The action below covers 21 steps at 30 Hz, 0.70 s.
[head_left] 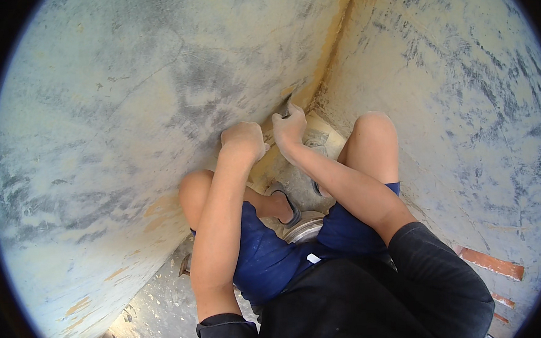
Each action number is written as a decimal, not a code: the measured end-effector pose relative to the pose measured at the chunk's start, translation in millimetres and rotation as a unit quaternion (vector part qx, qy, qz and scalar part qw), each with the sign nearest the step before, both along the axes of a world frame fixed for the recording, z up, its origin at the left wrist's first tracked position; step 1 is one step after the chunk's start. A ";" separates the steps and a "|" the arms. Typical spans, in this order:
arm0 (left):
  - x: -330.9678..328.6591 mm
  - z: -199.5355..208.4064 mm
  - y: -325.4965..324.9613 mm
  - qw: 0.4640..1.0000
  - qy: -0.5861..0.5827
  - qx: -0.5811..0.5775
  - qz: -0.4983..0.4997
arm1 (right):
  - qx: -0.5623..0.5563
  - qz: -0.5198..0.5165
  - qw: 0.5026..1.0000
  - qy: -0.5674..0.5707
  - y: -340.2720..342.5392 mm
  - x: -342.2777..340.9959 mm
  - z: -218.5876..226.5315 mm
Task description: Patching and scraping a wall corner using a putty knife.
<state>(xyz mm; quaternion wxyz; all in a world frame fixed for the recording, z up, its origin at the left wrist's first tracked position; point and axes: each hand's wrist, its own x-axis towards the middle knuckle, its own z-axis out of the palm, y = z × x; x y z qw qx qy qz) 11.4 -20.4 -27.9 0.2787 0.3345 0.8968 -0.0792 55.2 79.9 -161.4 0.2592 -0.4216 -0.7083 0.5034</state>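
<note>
The right hand [290, 128] was closed around a thin dark tool [286, 106], possibly a scraper blade, its tip pressed into the corner seam [323, 74] where two walls met. The left hand [242, 140], just left of that seam, was curled into a fist against the left wall [127, 115]. Both walls looked rough, chalky grey plaster with ochre patches.
</note>
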 end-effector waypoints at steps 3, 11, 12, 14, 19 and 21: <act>-0.1 7.2 -3.6 0.999 0.020 0.026 0.008 | -0.005 -0.011 1.000 0.020 -7.1 -3.7 3.2; 14.0 28.5 5.3 0.852 0.173 0.490 -0.059 | -0.041 -0.003 0.999 0.031 -15.8 -19.2 0.3; 16.2 31.0 9.2 0.799 0.237 0.545 -0.092 | -0.095 0.040 0.994 0.026 -16.6 -19.5 0.2; 8.5 28.6 8.3 0.764 0.312 0.550 -0.125 | -0.088 0.072 0.993 0.038 -32.4 -16.5 15.3; 14.1 32.7 9.6 0.701 0.504 0.487 -0.131 | -0.056 0.115 0.992 -0.021 -36.1 -18.4 14.5; 7.7 29.1 8.6 0.683 0.561 0.454 -0.112 | 0.005 0.000 1.000 -0.017 -23.4 -28.1 6.7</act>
